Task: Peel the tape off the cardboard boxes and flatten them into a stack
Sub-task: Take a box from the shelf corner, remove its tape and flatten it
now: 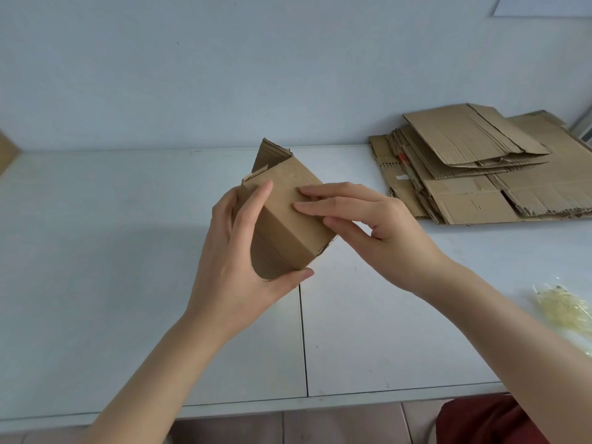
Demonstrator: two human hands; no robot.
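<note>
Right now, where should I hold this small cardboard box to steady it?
Grip the small box across its long side walls from the left, as the left hand does; its far end is open with loose flaps, so that likely gives way.

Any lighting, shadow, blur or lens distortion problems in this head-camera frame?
Head view: the light is soft and even with no glare. A broad faint shadow lies on the table left of and below the box. Wide-angle distortion bows the table's far edge. The left hand, right hand and flattened stack are sharp. The pale clump at the right edge is soft.
</note>
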